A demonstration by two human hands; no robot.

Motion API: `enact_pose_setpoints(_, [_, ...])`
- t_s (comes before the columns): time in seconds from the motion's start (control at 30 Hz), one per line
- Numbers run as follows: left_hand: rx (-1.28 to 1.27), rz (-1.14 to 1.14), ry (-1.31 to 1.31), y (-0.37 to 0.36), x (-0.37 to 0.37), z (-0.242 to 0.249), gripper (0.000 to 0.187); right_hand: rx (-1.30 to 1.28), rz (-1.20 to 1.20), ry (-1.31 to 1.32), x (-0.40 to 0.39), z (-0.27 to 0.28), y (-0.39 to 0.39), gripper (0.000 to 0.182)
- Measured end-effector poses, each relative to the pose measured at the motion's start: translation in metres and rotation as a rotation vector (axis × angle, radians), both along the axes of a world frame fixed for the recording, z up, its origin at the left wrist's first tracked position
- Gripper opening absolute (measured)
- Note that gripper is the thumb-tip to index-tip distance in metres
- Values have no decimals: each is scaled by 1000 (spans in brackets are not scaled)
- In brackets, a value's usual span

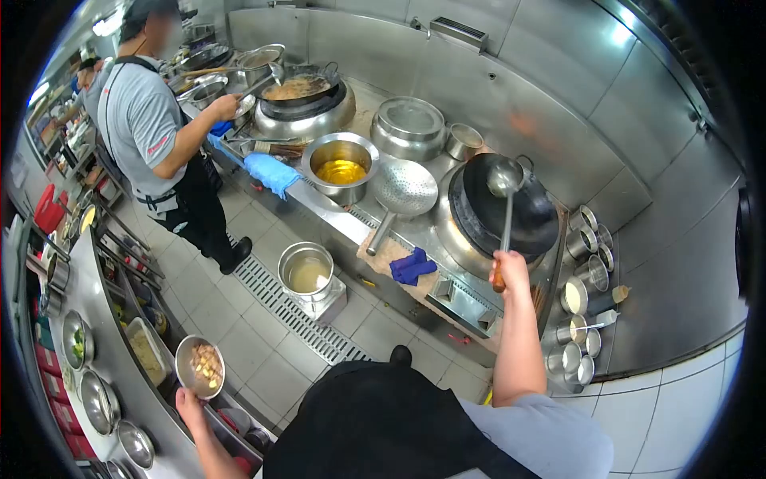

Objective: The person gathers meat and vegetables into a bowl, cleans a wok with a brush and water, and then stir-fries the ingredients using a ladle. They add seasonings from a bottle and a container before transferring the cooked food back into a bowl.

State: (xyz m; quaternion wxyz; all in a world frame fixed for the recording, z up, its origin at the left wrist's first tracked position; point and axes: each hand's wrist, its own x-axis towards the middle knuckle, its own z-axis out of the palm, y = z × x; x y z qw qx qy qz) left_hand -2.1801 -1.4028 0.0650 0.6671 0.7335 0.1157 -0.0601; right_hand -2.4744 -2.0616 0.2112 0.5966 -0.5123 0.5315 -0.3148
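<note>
My right hand (511, 273) is closed round the wooden handle of a ladle (506, 177), whose bowl is over a black wok (531, 215) on the right burner. At the lower left, my left hand (190, 405) grips the rim of a metal bowl (185, 366) holding pieces of pale and yellowish food (207, 369). Left of the wok, a perforated strainer (405, 188) lies on the stove with its handle towards me. Beside it stands a pot (341, 148) with yellow oil. A folded purple cloth (412, 267) rests on the front edge.
A co-worker (152, 120) stands at another wok (297, 86) on the left. A bucket of liquid (306, 273) sits over the floor grate (275, 299). Seasoning containers (573, 295) line the right side. A counter (132, 383) with metal bowls runs along the left.
</note>
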Motion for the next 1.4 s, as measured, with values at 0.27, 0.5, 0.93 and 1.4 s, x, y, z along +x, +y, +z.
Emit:
enact_pose_setpoints(0.27, [-40, -164, 23, -54, 13, -11, 16, -976, 39, 1163, -60, -61, -11, 17])
enact_pose_setpoints(0.5, [71, -167, 91, -49, -12, 1, 13, 48, 281, -77, -3, 40, 80, 16])
enact_pose_setpoints(0.93, [130, -14, 170, -6, -80, 4, 16, 427, 865, 167, 143, -95, 173, 16])
enact_pose_setpoints(1.4, [320, 31, 218, 2, -160, 66, 20, 563, 826, 332, 239, -252, 163, 14])
